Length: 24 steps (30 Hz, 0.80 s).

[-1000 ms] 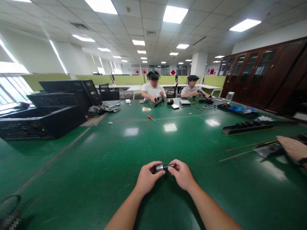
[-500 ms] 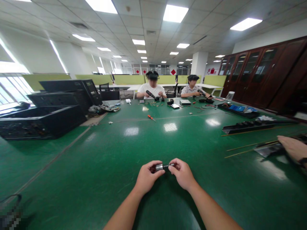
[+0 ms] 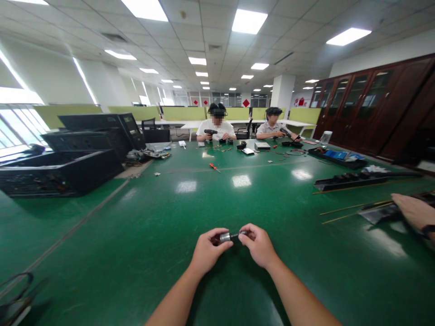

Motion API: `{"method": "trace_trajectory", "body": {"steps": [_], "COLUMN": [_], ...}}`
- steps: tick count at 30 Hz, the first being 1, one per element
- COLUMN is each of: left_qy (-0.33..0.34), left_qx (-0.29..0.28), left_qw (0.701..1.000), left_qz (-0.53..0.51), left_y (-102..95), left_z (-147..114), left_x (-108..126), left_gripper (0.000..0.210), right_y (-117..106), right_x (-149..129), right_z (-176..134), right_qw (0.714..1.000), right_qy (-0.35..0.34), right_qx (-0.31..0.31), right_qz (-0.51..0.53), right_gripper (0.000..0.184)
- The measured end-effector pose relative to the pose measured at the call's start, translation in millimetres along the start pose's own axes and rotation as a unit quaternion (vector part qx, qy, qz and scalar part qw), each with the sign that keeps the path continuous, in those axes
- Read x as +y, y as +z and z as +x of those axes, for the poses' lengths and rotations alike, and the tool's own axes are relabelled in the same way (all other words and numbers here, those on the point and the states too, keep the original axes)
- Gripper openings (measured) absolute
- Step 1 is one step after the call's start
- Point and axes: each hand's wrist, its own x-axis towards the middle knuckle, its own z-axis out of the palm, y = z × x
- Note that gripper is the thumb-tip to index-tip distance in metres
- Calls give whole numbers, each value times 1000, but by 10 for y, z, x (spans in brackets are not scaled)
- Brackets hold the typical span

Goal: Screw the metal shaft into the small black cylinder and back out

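Between my hands, above the green tabletop, is a small motor armature (image 3: 224,237), a silvery cylinder with a thin dark shaft lying roughly level. My left hand (image 3: 208,250) has its thumb and fingers closed round the cylinder, and its left end is hidden by them. The shaft's right end is pinched in the fingertips of my right hand (image 3: 258,245). What lies inside that pinch is mostly covered.
Black computer cases (image 3: 64,170) stand at the left. An orange screwdriver (image 3: 214,167) lies mid-table. To the right are black trays (image 3: 353,180), thin rods and a co-worker's hand (image 3: 413,211). Two people (image 3: 216,127) sit opposite, holding power drills (image 3: 210,132).
My hands and the armature have stayed almost still. Across the table, the left co-worker's drill has swung to a more level position. The hand at the right has shifted slightly.
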Motion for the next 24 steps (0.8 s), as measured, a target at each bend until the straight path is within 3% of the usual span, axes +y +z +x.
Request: {"method": "trace_trajectory", "body": {"steps": [6, 10, 13, 18, 21, 24], "left_qy": [-24, -49, -58, -82, -84, -79], "left_qx": [19, 83, 139, 183, 209, 258], "left_qw": [999, 990, 980, 978, 971, 929], "left_qz": [-35, -101, -129, -55, 78, 254], "left_y": [-28, -48, -191, -799, -1250, -1651], "left_z": [-15, -25, -81, -418, -769, -1150], "left_x": [18, 58, 160, 377, 398, 245], "left_gripper": [36, 42, 58, 66, 58, 44], "right_y": [-109, -125, -93, -20, 14, 35], "right_x": [-6, 61, 96, 104, 105, 93], "right_z": [85, 152, 165, 148, 132, 107], "right_qw": [997, 991, 990, 994, 996, 997], "right_qy": [-12, -4, 21, 29, 27, 20], "right_qx": [26, 64, 63, 33, 19, 9], "right_qz": [70, 115, 122, 97, 85, 75], "right_gripper": [24, 40, 46, 51, 53, 54]}}
